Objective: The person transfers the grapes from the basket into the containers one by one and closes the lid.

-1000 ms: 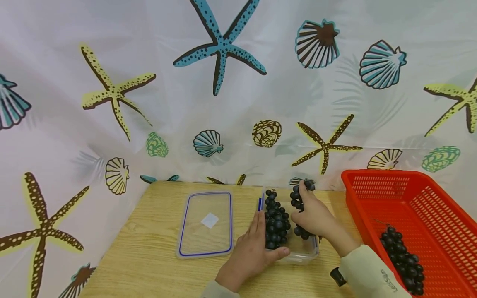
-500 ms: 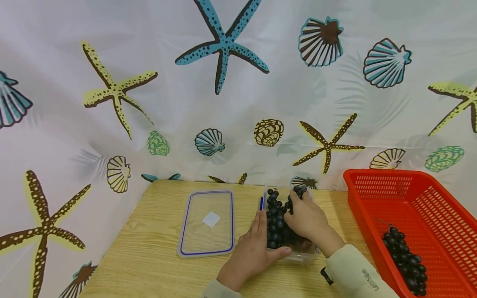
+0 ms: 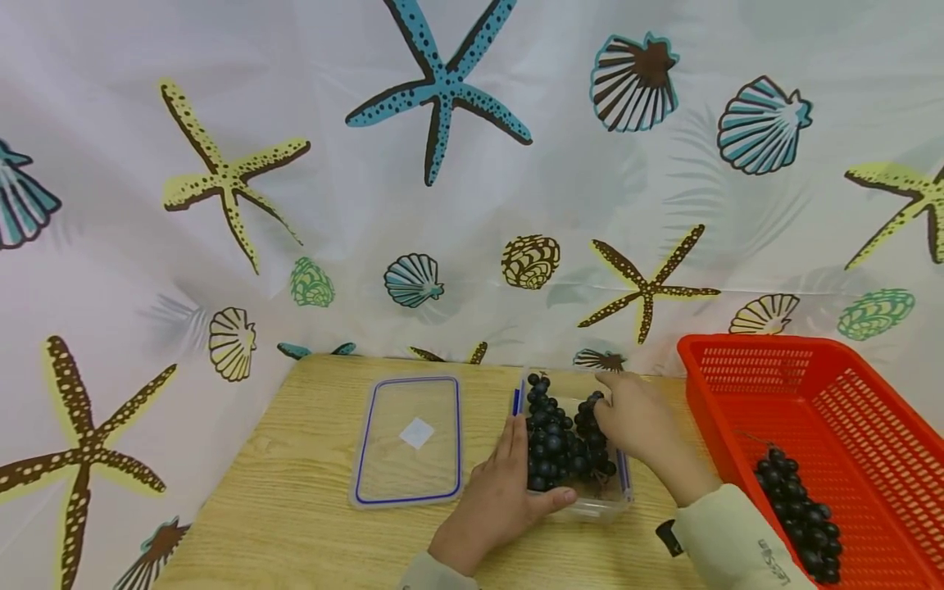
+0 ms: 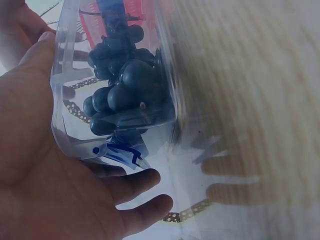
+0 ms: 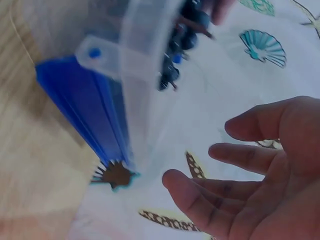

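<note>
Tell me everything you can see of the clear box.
The box is see-through, plastic-looking and rectangular, with blue flaps on its long sides. It stands upright and uncovered on the wood-look table, beside the red basket. Dark grapes lie inside. The left hand touches its left side and near end; the right hand is by the right rim, apart from it.

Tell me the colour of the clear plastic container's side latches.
Blue; one side latch shows best in the right wrist view.
</note>
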`<action>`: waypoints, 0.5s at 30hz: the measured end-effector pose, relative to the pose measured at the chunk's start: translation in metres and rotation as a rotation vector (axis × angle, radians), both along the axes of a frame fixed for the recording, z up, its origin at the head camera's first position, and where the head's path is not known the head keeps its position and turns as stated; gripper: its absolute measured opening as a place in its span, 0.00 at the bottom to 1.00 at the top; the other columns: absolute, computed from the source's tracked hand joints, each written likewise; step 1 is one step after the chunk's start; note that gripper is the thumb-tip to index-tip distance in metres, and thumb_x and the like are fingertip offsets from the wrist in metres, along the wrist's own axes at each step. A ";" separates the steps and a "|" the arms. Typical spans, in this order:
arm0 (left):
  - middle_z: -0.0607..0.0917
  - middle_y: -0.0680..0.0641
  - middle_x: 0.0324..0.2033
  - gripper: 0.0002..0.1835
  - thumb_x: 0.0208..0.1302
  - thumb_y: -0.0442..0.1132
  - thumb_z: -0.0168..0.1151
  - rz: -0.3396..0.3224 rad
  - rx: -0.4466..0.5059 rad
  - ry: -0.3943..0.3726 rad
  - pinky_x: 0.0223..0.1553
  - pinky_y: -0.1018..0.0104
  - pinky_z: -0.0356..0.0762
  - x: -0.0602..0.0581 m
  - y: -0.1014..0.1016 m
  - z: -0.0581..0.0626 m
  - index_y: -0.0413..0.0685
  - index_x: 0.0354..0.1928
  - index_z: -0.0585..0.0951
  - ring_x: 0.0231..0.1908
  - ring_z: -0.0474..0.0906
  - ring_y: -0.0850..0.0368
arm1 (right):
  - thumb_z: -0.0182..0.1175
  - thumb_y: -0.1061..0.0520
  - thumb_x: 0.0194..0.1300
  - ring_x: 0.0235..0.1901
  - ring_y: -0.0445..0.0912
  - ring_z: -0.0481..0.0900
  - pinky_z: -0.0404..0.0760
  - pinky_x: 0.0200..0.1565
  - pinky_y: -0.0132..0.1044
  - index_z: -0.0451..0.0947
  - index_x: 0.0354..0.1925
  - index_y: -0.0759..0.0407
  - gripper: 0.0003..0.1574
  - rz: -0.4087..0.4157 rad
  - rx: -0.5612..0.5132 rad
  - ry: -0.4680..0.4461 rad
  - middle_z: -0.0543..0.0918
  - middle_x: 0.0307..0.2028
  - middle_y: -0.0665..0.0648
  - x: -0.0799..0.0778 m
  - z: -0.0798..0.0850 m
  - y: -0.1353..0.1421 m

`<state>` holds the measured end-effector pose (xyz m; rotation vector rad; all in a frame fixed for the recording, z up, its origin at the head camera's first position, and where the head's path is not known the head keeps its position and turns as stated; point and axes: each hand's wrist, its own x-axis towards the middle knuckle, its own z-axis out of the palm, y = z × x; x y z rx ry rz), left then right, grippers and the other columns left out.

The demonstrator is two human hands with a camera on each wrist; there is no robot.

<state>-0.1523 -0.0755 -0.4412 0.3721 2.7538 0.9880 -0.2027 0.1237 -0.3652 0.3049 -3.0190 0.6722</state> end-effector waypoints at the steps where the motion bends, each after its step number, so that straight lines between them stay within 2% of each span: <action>1: 0.41 0.38 0.79 0.63 0.62 0.73 0.60 0.002 0.000 -0.001 0.64 0.31 0.59 0.000 0.000 0.000 0.43 0.81 0.39 0.72 0.58 0.35 | 0.54 0.60 0.70 0.45 0.60 0.80 0.78 0.50 0.58 0.73 0.66 0.70 0.29 0.008 -0.007 0.003 0.75 0.62 0.73 0.001 0.003 0.003; 2: 0.41 0.38 0.79 0.63 0.62 0.73 0.60 0.003 -0.003 0.000 0.64 0.31 0.59 0.000 0.000 0.001 0.43 0.81 0.39 0.72 0.58 0.34 | 0.54 0.60 0.70 0.44 0.58 0.80 0.79 0.49 0.57 0.73 0.66 0.70 0.29 0.014 -0.011 0.006 0.76 0.61 0.73 0.003 0.006 0.006; 5: 0.42 0.38 0.79 0.63 0.62 0.73 0.60 0.003 -0.003 -0.001 0.64 0.31 0.59 0.000 -0.001 0.001 0.43 0.81 0.39 0.72 0.58 0.34 | 0.54 0.58 0.71 0.34 0.56 0.79 0.80 0.35 0.52 0.74 0.65 0.70 0.29 0.023 -0.015 0.006 0.77 0.60 0.72 0.009 0.016 0.013; 7: 0.41 0.38 0.79 0.63 0.61 0.72 0.60 0.003 -0.003 -0.003 0.64 0.30 0.58 0.000 -0.001 0.001 0.43 0.81 0.39 0.71 0.59 0.34 | 0.55 0.58 0.71 0.37 0.60 0.81 0.80 0.36 0.53 0.75 0.65 0.69 0.28 0.029 -0.004 0.019 0.78 0.60 0.72 0.015 0.023 0.018; 8: 0.42 0.38 0.79 0.63 0.61 0.72 0.61 0.003 -0.003 -0.004 0.64 0.30 0.58 0.000 -0.001 0.001 0.43 0.81 0.39 0.71 0.59 0.34 | 0.55 0.57 0.71 0.42 0.63 0.82 0.80 0.41 0.56 0.75 0.65 0.68 0.28 0.031 0.000 0.017 0.77 0.60 0.72 0.019 0.026 0.021; 11: 0.41 0.38 0.79 0.63 0.61 0.72 0.61 0.004 0.000 -0.007 0.64 0.31 0.59 0.001 0.000 0.001 0.43 0.81 0.39 0.71 0.59 0.34 | 0.56 0.57 0.72 0.40 0.63 0.82 0.79 0.43 0.59 0.74 0.66 0.67 0.28 0.038 -0.001 -0.001 0.75 0.63 0.72 0.027 0.034 0.031; 12: 0.41 0.38 0.79 0.63 0.61 0.72 0.61 0.005 -0.001 -0.008 0.64 0.31 0.59 0.001 0.000 0.001 0.43 0.81 0.39 0.71 0.60 0.34 | 0.56 0.56 0.73 0.46 0.66 0.81 0.77 0.48 0.62 0.74 0.66 0.67 0.28 0.040 0.004 -0.003 0.74 0.64 0.72 0.029 0.036 0.035; 13: 0.41 0.38 0.79 0.63 0.61 0.72 0.61 0.004 -0.002 -0.007 0.64 0.31 0.59 0.001 0.000 0.000 0.43 0.81 0.39 0.71 0.60 0.34 | 0.57 0.56 0.73 0.47 0.67 0.80 0.77 0.48 0.62 0.73 0.67 0.68 0.29 0.041 0.001 -0.010 0.73 0.64 0.72 0.030 0.038 0.039; 14: 0.41 0.38 0.79 0.63 0.61 0.72 0.61 0.005 -0.002 -0.007 0.64 0.31 0.59 0.001 0.000 0.001 0.43 0.81 0.39 0.70 0.61 0.34 | 0.57 0.56 0.73 0.48 0.67 0.80 0.77 0.48 0.62 0.72 0.67 0.68 0.29 0.039 -0.003 -0.020 0.73 0.65 0.73 0.031 0.040 0.044; 15: 0.41 0.38 0.79 0.63 0.61 0.72 0.61 0.005 -0.001 -0.007 0.64 0.31 0.59 0.001 0.000 0.000 0.43 0.81 0.39 0.70 0.61 0.33 | 0.57 0.55 0.73 0.41 0.64 0.81 0.78 0.44 0.59 0.72 0.68 0.67 0.30 0.035 -0.008 -0.029 0.73 0.65 0.73 0.032 0.042 0.049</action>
